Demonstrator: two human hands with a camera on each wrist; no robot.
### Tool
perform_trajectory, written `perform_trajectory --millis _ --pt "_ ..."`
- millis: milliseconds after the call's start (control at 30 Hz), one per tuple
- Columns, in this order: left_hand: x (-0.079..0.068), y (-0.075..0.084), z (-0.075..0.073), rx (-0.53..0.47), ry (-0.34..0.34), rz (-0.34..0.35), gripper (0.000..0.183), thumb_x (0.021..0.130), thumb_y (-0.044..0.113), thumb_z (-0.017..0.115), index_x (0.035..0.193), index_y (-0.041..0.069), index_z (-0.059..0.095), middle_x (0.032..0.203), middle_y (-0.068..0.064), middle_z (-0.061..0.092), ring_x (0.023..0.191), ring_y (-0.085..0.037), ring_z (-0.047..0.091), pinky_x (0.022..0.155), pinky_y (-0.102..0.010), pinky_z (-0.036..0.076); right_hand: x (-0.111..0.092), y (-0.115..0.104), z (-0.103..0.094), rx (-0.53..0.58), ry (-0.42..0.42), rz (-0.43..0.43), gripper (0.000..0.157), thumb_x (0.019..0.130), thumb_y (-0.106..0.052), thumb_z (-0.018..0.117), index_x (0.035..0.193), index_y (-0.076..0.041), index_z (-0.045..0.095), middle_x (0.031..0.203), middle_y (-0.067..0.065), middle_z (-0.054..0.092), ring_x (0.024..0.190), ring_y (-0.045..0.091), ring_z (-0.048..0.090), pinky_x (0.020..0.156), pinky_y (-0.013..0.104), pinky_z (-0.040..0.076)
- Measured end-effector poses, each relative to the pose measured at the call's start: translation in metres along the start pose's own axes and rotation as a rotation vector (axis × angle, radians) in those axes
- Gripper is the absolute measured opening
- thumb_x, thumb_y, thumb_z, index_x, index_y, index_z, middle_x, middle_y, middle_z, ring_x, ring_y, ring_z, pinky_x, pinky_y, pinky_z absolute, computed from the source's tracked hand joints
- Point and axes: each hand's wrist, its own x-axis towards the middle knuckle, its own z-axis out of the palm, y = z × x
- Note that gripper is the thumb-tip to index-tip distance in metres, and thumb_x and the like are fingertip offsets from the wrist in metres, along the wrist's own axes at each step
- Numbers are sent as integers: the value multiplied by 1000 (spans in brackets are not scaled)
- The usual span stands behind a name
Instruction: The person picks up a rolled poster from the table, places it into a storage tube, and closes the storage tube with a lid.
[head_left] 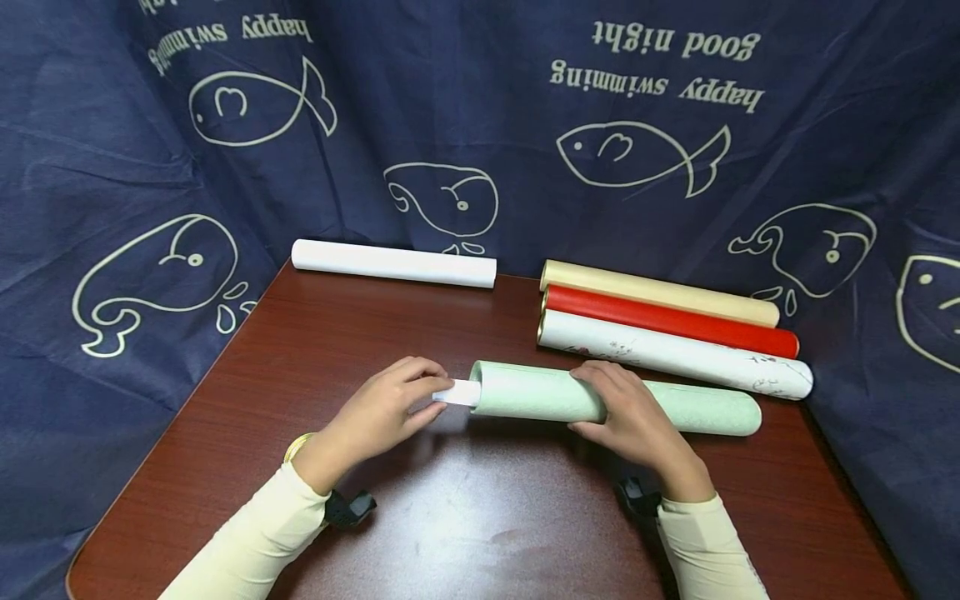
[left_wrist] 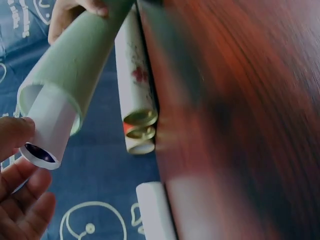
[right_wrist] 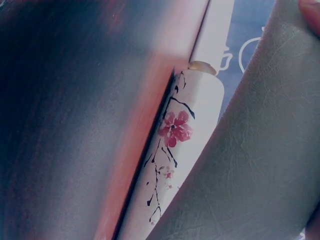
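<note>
A white paper roll (head_left: 459,392) sticks out of the left end of a pale green tube (head_left: 525,392). My left hand (head_left: 386,407) pinches the roll's outer end between thumb and fingers. In the left wrist view the roll (left_wrist: 51,117) shows a round end, dark inside, and the rest of it is hidden in the tube. Across the middle of the tube lies my right hand (head_left: 630,412), gripping it from above with the thumb on the near side. The right wrist view shows the tube's creased green surface (right_wrist: 270,140) close up.
Behind the green tube lie a white flowered tube (head_left: 675,354), a red tube (head_left: 667,321) and a cream tube (head_left: 660,292), side by side. A white roll (head_left: 393,262) lies at the table's back left. Blue cloth (head_left: 465,100) hangs around the brown table (head_left: 247,417).
</note>
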Motion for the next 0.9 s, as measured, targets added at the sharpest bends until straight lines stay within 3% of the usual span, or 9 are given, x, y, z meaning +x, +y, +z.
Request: perform_trajectory --millis 267,567,700,900 --pt "12 9 18 -129 16 12 22 83 7 79 105 6 74 108 -3 65 99 -16 64 85 -30 53 -1 0 0 2 10 -5 70 61 -22 92 120 -7 60 120 9 61 110 27 57 93 48 43" --pt "14 14 31 -249 1 1 21 83 -1 75 104 3 73 110 -6 67 102 -19 66 88 -29 53 -2 -1 -1 -4 20 -7 70 60 -23 92 120 -7 60 120 10 61 110 28 57 94 48 43" --pt "11 12 30 -292 0 -14 20 84 0 73 104 3 73 109 -5 67 102 -17 66 90 -28 52 -2 0 -1 -4 19 -2 70 60 -23 92 120 -7 60 120 10 61 110 29 57 94 48 43" --pt "3 3 16 -293 20 -44 22 85 3 75 107 4 73 109 -3 67 102 -17 66 88 -32 53 -1 0 0 1 19 2 71 61 -23 92 121 -7 60 120 10 61 109 29 57 94 48 43"
